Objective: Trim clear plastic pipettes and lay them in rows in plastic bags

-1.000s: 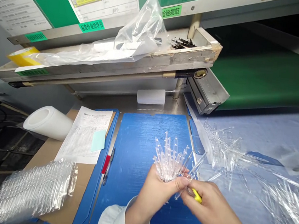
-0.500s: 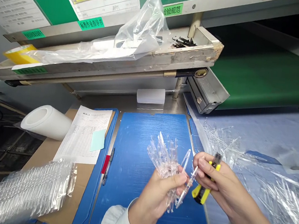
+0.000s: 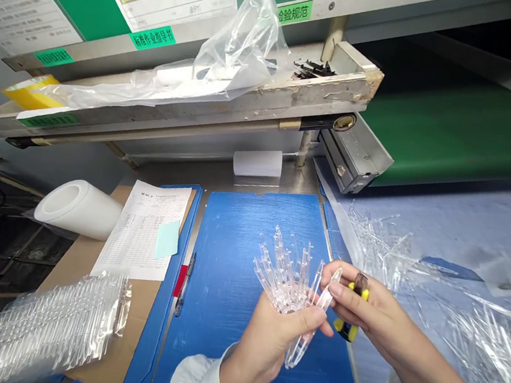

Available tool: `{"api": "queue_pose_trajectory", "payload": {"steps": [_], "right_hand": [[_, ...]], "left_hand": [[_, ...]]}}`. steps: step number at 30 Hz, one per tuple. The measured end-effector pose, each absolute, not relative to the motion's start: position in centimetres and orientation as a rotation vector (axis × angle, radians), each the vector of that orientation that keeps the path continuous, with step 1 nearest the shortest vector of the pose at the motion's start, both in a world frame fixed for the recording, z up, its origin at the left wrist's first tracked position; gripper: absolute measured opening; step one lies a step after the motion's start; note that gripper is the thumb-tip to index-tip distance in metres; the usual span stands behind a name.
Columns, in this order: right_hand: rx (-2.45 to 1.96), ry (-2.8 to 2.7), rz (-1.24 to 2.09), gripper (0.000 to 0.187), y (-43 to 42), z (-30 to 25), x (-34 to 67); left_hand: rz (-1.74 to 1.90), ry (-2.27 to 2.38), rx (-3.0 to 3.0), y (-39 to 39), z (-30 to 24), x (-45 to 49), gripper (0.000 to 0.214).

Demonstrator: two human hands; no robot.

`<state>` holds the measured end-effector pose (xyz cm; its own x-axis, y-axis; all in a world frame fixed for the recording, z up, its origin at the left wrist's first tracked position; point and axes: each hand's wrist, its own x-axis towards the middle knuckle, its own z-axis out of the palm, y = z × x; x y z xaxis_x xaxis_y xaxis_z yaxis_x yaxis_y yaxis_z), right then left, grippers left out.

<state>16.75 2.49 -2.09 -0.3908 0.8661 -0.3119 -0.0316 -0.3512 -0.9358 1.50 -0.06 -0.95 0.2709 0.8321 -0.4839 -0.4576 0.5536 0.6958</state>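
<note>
My left hand (image 3: 279, 334) is closed around a fanned bunch of clear plastic strips (image 3: 280, 273), their tips pointing up and away from me. Between its thumb and fingers sits one separate clear strip (image 3: 327, 296), tilted, whose upper end is pinched by my right thumb and fingertips. A yellow-and-black cutter (image 3: 359, 283) is tucked in my right hand (image 3: 369, 304), held by the curled fingers; its lower end (image 3: 345, 330) sticks out below them. Both hands are close together over the blue mat (image 3: 236, 238).
Loose clear strips (image 3: 486, 344) lie heaped on the right. At left are a bagged stack of strips (image 3: 53, 329), a white foam roll (image 3: 78, 206), a paper form (image 3: 135, 233) and a pen (image 3: 185, 285). A wooden shelf tray (image 3: 311, 94) overhangs the back, beside a green conveyor (image 3: 461, 146).
The right hand has moved slightly left, closer to the left hand. The separate strip now stands higher between them, and the bunch has shifted a little in the left hand.
</note>
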Motion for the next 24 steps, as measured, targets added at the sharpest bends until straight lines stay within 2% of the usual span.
{"api": "queue_pose_trajectory", "payload": {"steps": [7,12,24], "right_hand": [[-1.421,-1.421,1.514,0.037,1.0,-1.3,17.7],[-1.487,-1.767,1.411,0.036,-0.1,-0.8,17.4],[-1.475,-1.900,1.277,0.034,-0.1,-0.6,16.5]], "left_hand": [[0.928,1.082,0.522,0.0,-0.4,1.3,0.014],[0.959,1.106,0.562,0.1,-0.6,1.3,0.009],[0.977,1.103,0.589,0.0,-0.8,1.1,0.009]]}}
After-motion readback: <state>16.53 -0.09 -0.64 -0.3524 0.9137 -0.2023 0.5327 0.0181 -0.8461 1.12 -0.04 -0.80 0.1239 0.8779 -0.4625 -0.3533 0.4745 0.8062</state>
